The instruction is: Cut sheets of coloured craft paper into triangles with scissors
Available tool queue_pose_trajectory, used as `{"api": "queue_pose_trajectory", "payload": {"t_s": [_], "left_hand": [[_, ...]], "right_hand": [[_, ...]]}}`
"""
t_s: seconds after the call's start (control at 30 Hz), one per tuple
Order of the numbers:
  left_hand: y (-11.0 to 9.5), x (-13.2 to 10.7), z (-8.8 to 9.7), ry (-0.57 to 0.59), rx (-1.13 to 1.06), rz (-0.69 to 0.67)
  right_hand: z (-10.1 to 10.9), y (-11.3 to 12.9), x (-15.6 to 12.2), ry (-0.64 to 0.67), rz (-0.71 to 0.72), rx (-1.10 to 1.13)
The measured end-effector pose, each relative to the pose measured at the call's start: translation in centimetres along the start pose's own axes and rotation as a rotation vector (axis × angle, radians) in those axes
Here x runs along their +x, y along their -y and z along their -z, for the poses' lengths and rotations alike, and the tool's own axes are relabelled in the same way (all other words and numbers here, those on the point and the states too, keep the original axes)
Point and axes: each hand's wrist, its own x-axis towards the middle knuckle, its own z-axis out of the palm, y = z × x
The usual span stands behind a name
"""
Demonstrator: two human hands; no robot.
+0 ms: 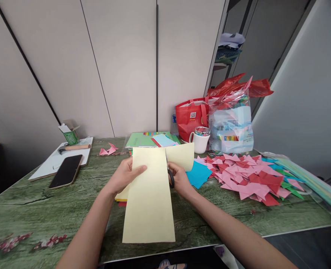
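My left hand grips a pale yellow sheet of paper by its left side, thumb lying on top. The sheet is held up over the table, its long strip hanging toward me. Dark-handled scissors sit in my right hand, their blades in a long cut near the sheet's far edge. To the right of the cut, the other part of the paper curls up over my right hand. Under the sheet, partly hidden, lie more yellow and red papers.
Folded pink and red paper pieces are heaped at the right, beside blue paper. A white mug, a red bag and a plastic bag stand behind. A phone, hammer and small box are left.
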Motion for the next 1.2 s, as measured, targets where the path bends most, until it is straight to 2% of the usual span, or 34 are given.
{"api": "queue_pose_trajectory", "payload": {"t_s": [0.27,0.57,1.2], "left_hand": [[0.09,0.04,0.02,0.002,0.003,0.002],[-0.59,-0.19,-0.21,0.02,0.048,0.029],[-0.19,-0.13,-0.06,0.021,0.055,0.004]], "right_hand": [[-0.04,-0.07,0.03,-0.019,-0.006,0.005],[0.29,-0.14,0.19,0.016,0.035,0.019],[0.17,-0.24,0.16,-0.003,0.027,0.008]]}}
